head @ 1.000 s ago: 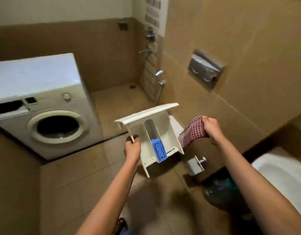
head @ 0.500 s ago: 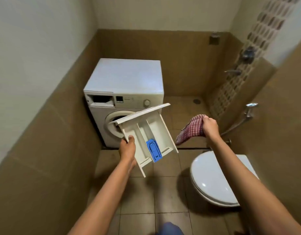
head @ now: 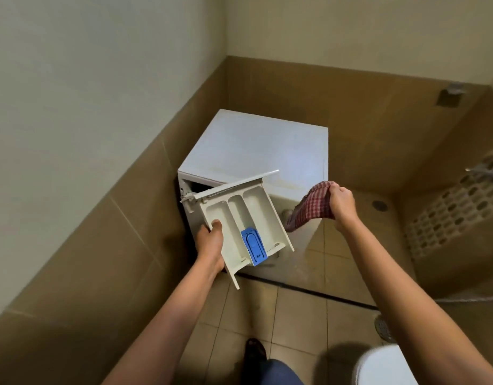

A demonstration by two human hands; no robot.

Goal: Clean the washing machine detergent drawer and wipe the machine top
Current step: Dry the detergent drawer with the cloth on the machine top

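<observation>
Gripping detergent drawer [head: 239, 215] by its left edge with left hand [head: 210, 245], thumb hooked into the leftmost compartment. Held out of the machine, in the air, tilted, front panel uppermost, just before the washing machine [head: 256, 145]. Blue insert [head: 253, 245] in the middle compartment, near end. Clutching red checked cloth [head: 309, 208] in right hand [head: 341, 202], fingers curled round the bunched top; loose end hanging just beside the drawer's right side, contact not discernible. Dark open slot [head: 196, 186] at the machine's upper left front.
</observation>
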